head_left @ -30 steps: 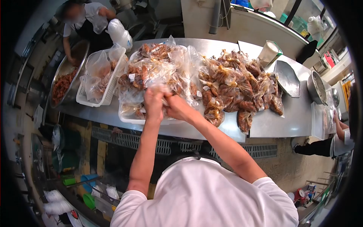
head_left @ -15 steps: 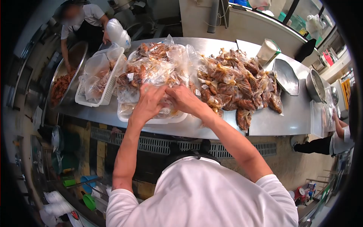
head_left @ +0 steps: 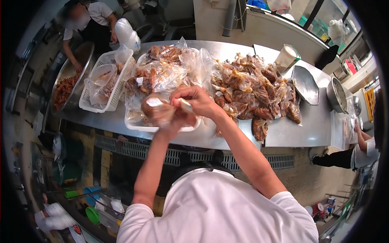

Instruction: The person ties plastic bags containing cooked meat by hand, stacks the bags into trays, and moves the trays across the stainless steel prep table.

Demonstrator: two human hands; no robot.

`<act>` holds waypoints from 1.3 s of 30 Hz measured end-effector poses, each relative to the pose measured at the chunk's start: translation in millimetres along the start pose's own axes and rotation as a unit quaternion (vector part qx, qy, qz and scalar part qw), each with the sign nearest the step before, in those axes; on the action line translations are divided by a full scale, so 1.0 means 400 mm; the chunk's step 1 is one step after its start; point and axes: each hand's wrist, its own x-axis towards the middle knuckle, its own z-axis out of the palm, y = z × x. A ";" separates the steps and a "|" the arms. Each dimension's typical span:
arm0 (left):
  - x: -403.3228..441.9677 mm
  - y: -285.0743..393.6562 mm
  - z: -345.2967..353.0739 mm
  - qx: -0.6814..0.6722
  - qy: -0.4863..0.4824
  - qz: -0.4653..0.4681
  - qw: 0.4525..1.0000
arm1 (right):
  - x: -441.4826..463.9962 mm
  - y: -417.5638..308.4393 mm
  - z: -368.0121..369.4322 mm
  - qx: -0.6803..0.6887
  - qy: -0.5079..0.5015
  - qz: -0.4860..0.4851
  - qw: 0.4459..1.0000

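Note:
A clear plastic bag of brown food [head_left: 156, 109] with a white label hangs above the front of a white tray [head_left: 135, 124]. The bag is blurred by motion. My right hand [head_left: 197, 101] is closed, pinching the bag's gathered neck. Just below it, against the bag, is my left hand [head_left: 175, 124]; its fingers are smeared and partly hidden, so its grip is unclear. Behind my hands, more bagged brown food [head_left: 162, 73] is heaped in the tray. To the right lies a large pile of tied bags of brown pieces [head_left: 255, 87] on the steel table [head_left: 291, 131].
At left stand a white perforated basket [head_left: 97, 106] with bags and a large metal bowl [head_left: 83, 67] of brown food, where another person [head_left: 95, 16] reaches in. A white container [head_left: 286, 56], dark tray [head_left: 306, 85] and metal pot [head_left: 337, 95] are at right, near a second person [head_left: 364, 150].
My hands have lifted a labelled bag off the tray's contents. The right hand has moved slightly up, and the left has come lower and right, beneath it.

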 end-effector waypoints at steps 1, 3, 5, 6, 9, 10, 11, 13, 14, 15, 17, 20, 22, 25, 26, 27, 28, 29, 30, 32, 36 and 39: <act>0.016 0.050 -0.044 -0.129 -0.038 -0.025 0.991 | 0.003 0.011 0.001 -0.161 0.033 -0.031 0.986; 0.027 0.109 -0.099 -0.202 0.010 -0.009 0.979 | 0.010 0.045 0.004 -0.298 0.140 -0.055 0.943; 0.024 0.136 -0.115 0.009 0.110 -0.001 0.994 | -0.009 0.031 0.026 -0.353 0.194 0.013 0.915; 0.018 0.146 -0.087 0.009 0.109 -0.003 0.994 | -0.021 0.030 0.038 -0.404 0.243 0.084 0.878; 0.011 0.156 0.068 0.391 0.188 0.099 0.896 | -0.043 0.073 0.049 -0.339 0.312 0.018 0.887; 0.019 0.143 0.078 0.390 0.189 0.099 0.896 | -0.045 0.081 0.052 -0.269 0.350 -0.001 0.898; 0.025 0.124 0.080 0.488 0.224 0.158 0.829 | -0.042 0.089 0.052 -0.269 0.350 0.000 0.897; 0.033 0.106 0.083 0.562 0.268 0.237 0.745 | -0.039 0.107 0.052 -0.233 0.361 -0.017 0.903; 0.033 0.104 0.080 0.561 0.269 0.238 0.746 | -0.045 0.108 0.044 -0.234 0.361 -0.017 0.902; 0.031 0.105 0.076 0.552 0.275 0.239 0.750 | -0.054 0.104 0.034 -0.237 0.338 0.004 0.911; 0.030 0.111 0.055 0.542 0.280 0.239 0.755 | -0.069 0.107 0.023 -0.240 0.315 0.028 0.918; 0.041 0.131 0.020 0.366 0.249 0.143 0.885 | -0.090 0.094 0.017 -0.192 0.270 0.018 0.943; 0.047 0.137 0.006 0.207 0.200 0.131 0.949 | -0.091 0.077 -0.002 -0.021 0.171 0.071 0.982; 0.044 0.141 0.014 0.201 0.182 0.125 0.954 | -0.112 0.059 -0.035 0.031 0.123 0.107 0.986; 0.043 0.142 0.019 0.191 0.180 0.111 0.958 | -0.116 0.058 -0.043 0.055 0.089 0.122 0.987; 0.047 0.134 0.021 0.190 0.177 0.110 0.959 | -0.120 0.062 -0.046 0.055 0.093 0.121 0.987; 0.050 0.122 0.022 0.172 0.170 0.088 0.966 | -0.124 0.070 -0.046 0.043 0.085 0.131 0.987; 0.053 0.113 0.023 0.153 0.164 0.067 0.972 | -0.126 0.078 -0.044 0.031 0.076 0.140 0.987; 0.053 0.113 0.031 0.152 0.162 0.067 0.973 | -0.129 0.086 -0.038 0.030 0.078 0.139 0.987; 0.059 0.113 0.049 0.378 0.160 0.158 0.898 | -0.130 0.100 -0.024 -0.007 0.196 0.096 0.976; 0.023 0.172 0.116 0.480 0.107 0.151 0.858 | -0.149 0.095 -0.009 -0.116 0.303 0.057 0.944; 0.042 0.140 0.124 0.436 0.136 0.121 0.881 | -0.175 0.113 0.016 -0.278 0.337 -0.044 0.898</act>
